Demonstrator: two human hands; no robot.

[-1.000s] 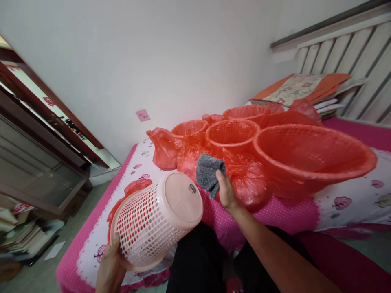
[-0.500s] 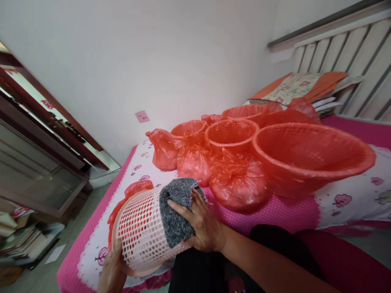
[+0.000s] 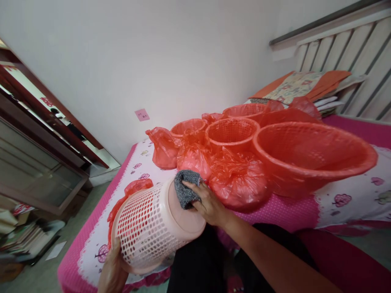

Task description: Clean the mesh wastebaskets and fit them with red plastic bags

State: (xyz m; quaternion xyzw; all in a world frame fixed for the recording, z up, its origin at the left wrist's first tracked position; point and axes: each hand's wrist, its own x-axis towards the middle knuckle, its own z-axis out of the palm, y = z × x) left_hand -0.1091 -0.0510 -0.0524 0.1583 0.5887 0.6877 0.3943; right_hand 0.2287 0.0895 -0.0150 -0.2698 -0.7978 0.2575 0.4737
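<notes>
A pale pink perforated plastic basket [image 3: 146, 228] lies tilted on its side over my lap and the bed edge, its solid base facing right. My left hand [image 3: 113, 266] grips its rim at the lower left, thumb on the outside. Against the upper edge of the base, my right hand [image 3: 209, 203] presses a grey cloth [image 3: 186, 189], fingers closed over it. A crumpled red plastic bag [image 3: 137, 186] lies on the bed just behind the basket's rim.
Several baskets lined with red bags, such as the large one [image 3: 314, 150], stand on the bed [image 3: 91, 219] beside tied red bags [image 3: 240, 179]. Folded cloths [image 3: 302, 87] are piled near the radiator [image 3: 351, 61]. Books [image 3: 27, 244] lie on the floor at left.
My right hand has slid the cloth from the basket's side up onto its base, uncovering the lower wall. My left hand keeps its grip on the rim.
</notes>
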